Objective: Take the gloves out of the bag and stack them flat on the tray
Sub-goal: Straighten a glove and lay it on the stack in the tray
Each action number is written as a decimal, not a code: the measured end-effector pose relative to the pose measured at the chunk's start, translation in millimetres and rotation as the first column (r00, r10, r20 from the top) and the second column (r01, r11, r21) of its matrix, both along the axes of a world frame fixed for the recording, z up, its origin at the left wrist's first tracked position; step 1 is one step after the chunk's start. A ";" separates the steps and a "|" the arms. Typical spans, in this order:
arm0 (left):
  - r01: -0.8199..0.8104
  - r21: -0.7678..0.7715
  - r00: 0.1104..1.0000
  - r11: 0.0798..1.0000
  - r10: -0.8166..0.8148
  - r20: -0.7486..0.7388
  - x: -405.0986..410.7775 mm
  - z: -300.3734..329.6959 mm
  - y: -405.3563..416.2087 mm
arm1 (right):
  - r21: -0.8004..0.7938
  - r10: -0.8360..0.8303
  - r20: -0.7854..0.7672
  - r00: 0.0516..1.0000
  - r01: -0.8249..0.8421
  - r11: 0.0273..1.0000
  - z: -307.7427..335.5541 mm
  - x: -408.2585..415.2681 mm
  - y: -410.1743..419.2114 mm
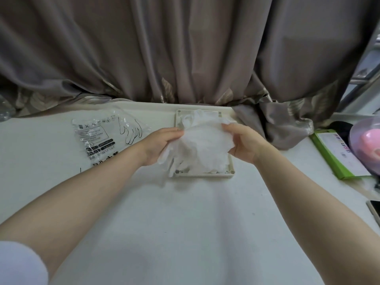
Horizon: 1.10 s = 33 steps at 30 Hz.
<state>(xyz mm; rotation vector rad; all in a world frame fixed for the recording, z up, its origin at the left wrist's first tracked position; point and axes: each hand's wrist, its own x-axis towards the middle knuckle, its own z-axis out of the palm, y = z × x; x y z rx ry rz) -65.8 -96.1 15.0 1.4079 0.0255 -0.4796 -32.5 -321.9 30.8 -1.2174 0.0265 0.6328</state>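
A crumpled bundle of thin white disposable gloves (205, 147) lies over the cream square tray (231, 171) at the table's middle back. My left hand (158, 144) grips the bundle's left side, with a few glove fingers hanging below it. On the right edge, my right hand (241, 140) pinches the bundle. The gloves hide most of the tray. The clear printed bag (102, 136) lies flat on the table to the left, and I cannot tell if anything is inside.
A grey curtain (185, 54) hangs behind the white table (185, 223) and bunches on its back right corner. A green box (337, 155), a pink item under a clear dome (368, 145) and a phone's edge (375, 210) sit at the right.
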 end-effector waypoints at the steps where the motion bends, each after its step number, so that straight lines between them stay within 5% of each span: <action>1: 0.016 -0.013 1.000 1.000 -0.016 0.006 -0.7 0.8 -1.5 | 0.043 -0.031 -0.022 0.999 0.032 0.999 3.0 0.9 -1.2; 5: -0.077 0.068 0.997 0.995 0.075 0.036 2.1 0.5 -10.2 | 0.129 -0.069 -0.082 0.994 0.079 0.988 7.5 7.2 -8.2; 8: -0.288 0.394 0.930 0.873 0.155 0.334 12.3 -9.2 -20.1 | 0.190 -0.068 -0.108 0.992 0.088 0.978 6.2 10.4 -8.6; 10: -0.330 0.358 0.890 0.874 0.161 0.427 13.2 -6.4 -28.3 | 0.198 -0.039 -0.094 0.995 0.057 0.979 6.8 9.2 -5.6; 12: -0.127 0.176 0.931 0.976 0.056 0.361 10.8 -0.1 -39.8 | 0.162 0.035 -0.061 0.998 -0.025 0.986 7.2 7.9 -4.3; 15: 0.180 -0.072 0.949 0.981 -0.154 0.273 8.2 2.6 -49.3 | 0.147 0.151 -0.053 0.987 -0.142 0.979 6.9 8.2 0.0; 19: 0.096 -0.144 0.985 0.985 -0.073 0.156 16.5 -8.0 -53.2 | 0.224 0.219 -0.051 0.974 -0.202 0.953 1.4 19.4 -0.2; 21: -0.029 -0.117 0.993 0.993 0.042 0.113 23.6 -15.4 -56.4 | 0.125 0.234 -0.024 0.972 -0.230 0.965 -7.0 25.6 0.8; 24: -0.053 -0.128 0.998 0.990 0.058 0.031 39.0 -25.1 -61.7 | -0.271 0.042 0.154 0.987 0.001 0.963 -26.0 38.2 12.7; 27: -0.010 -0.044 1.000 0.999 0.009 -0.023 59.5 -34.9 -59.6 | -0.491 -0.223 0.341 0.913 0.375 0.786 -48.1 57.3 19.3; 29: 0.031 -0.014 0.999 0.999 -0.032 -0.035 73.5 -39.0 -57.1 | -0.541 -0.234 0.232 0.944 0.325 0.775 -56.6 71.2 17.9; 31: 0.039 -0.004 0.998 0.999 -0.039 -0.047 91.6 -40.2 -54.0 | -0.419 -0.171 -0.046 0.984 0.137 0.898 -60.4 88.8 16.2; 33: 0.018 -0.009 0.998 1.000 -0.019 -0.055 104.8 -42.1 -49.5 | -0.249 -0.140 -0.105 0.985 0.111 0.962 -63.4 96.9 14.6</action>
